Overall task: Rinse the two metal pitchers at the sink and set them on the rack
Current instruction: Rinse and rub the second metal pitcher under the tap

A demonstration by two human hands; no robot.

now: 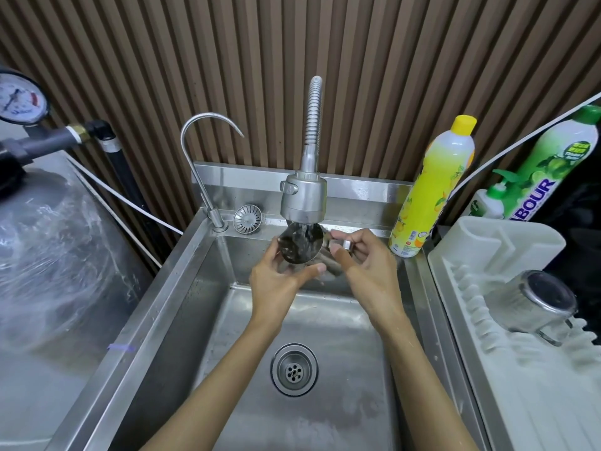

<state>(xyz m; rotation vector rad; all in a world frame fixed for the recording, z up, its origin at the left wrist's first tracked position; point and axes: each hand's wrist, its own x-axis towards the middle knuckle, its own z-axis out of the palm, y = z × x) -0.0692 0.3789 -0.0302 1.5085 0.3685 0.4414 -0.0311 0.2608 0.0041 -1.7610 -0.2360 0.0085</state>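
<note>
On the rack [507,402] the first pitcher [533,304] rests bottom-up, likely to drain. Over the sink [227,320], the left hand [276,281] cups the second pitcher [300,247] and the right hand [364,271] pinches its handle, mouth turned into the stream from the spray head [304,196]. The hands and water hide its body.
</note>
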